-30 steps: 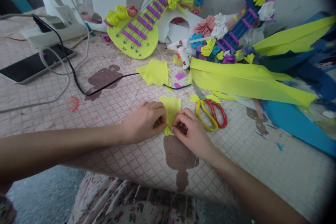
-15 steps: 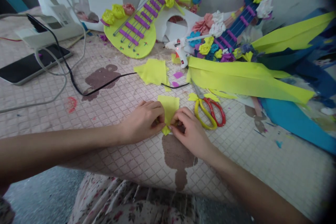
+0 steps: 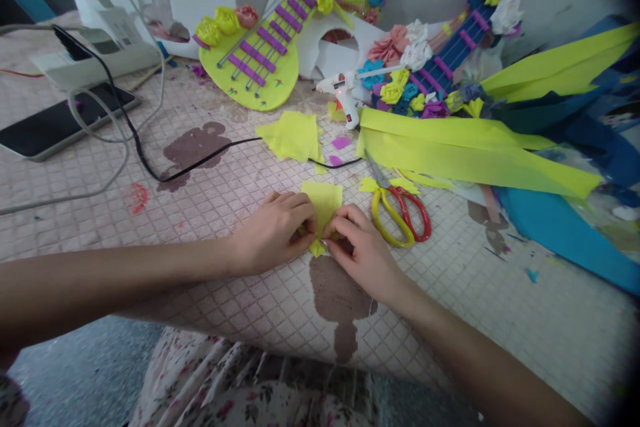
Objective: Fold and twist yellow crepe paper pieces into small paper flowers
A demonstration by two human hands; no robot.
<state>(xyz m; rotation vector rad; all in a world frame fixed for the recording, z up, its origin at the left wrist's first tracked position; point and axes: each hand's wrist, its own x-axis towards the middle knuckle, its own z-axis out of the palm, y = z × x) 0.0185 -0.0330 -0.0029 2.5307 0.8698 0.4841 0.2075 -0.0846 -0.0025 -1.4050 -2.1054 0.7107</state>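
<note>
Between my two hands is a small piece of yellow crepe paper (image 3: 324,200), its lower end gathered to a narrow point. My left hand (image 3: 280,230) pinches it from the left with curled fingers, and my right hand (image 3: 363,250) pinches the opposite side. The fingertips nearly meet at the lower end and partly hide the folds there. Just right of my right hand lie scissors (image 3: 400,213) with one yellow and one red handle. Above the held piece rests a stack of yellow paper pieces (image 3: 293,137), with a black cord running beneath it.
A white glue gun (image 3: 345,97) with a small red light stands behind. Farther back are a yellow paper guitar (image 3: 255,73) and a blue guitar (image 3: 453,53) with paper flowers. Yellow crepe strips (image 3: 470,150) and blue paper (image 3: 560,227) spread right. A phone (image 3: 65,120) and power strip (image 3: 95,67) sit left.
Both hands stay almost in place, still pinching the yellow paper's lower end, with only a slight shift of the fingers. Everything else appears unmoved.
</note>
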